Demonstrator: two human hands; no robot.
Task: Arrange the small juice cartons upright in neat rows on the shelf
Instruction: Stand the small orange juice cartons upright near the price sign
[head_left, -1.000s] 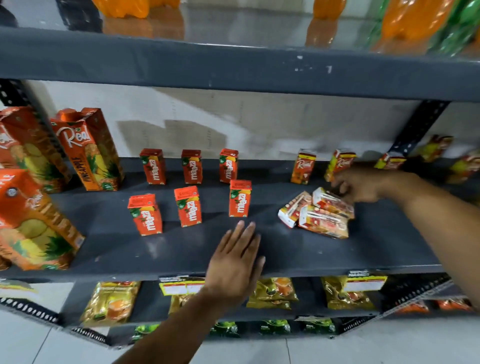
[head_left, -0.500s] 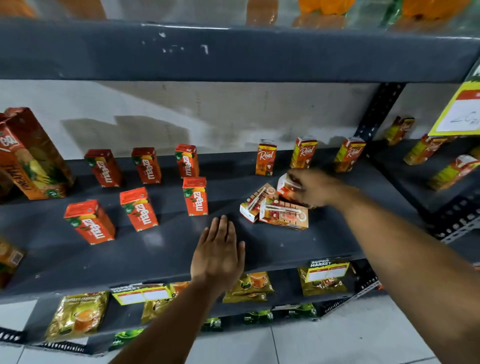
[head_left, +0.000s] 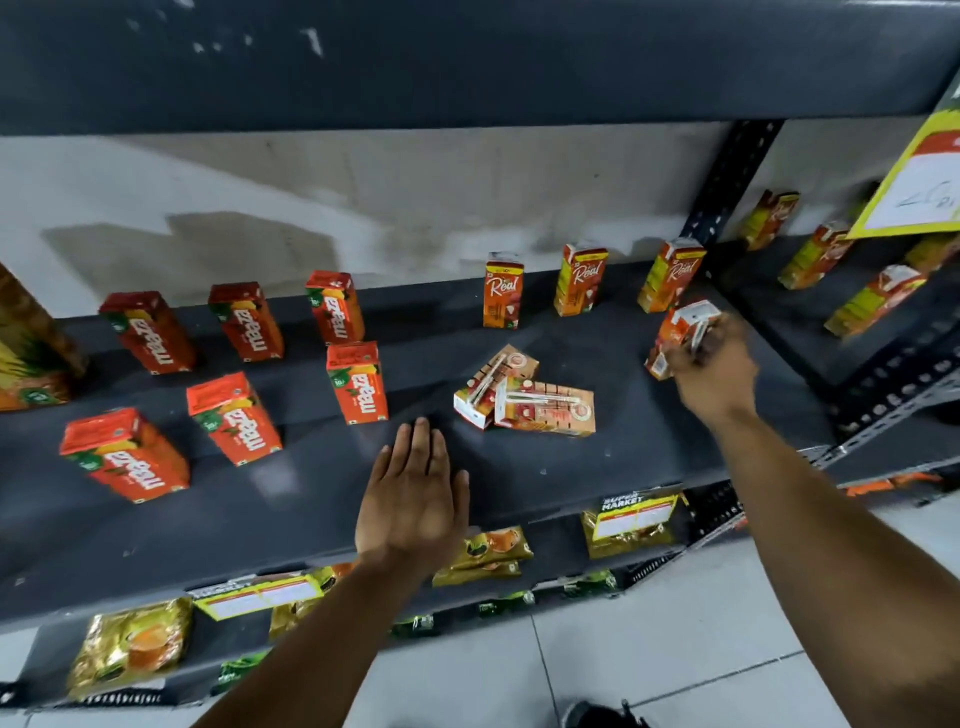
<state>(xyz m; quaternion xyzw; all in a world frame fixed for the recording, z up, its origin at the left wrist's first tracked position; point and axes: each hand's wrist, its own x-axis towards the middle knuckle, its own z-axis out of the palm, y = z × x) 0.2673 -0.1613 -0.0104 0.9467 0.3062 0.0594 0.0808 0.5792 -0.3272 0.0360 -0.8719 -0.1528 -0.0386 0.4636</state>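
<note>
Two cartons lie flat mid-shelf, touching, long axes slanting toward back right. One carton in right hand, fingers closed round it, tilted, just in front of rightmost standing Real carton. Likely step: stand it as start of front row. Left hand flat, fingers spread, holding nothing, on shelf front. Flat pair between hands; left hand looks nearer, right must come back leftward.

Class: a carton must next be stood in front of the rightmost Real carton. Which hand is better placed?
Right. The right hand grips a carton just before the rightmost Real carton; the left hand lies flat, empty.
</note>
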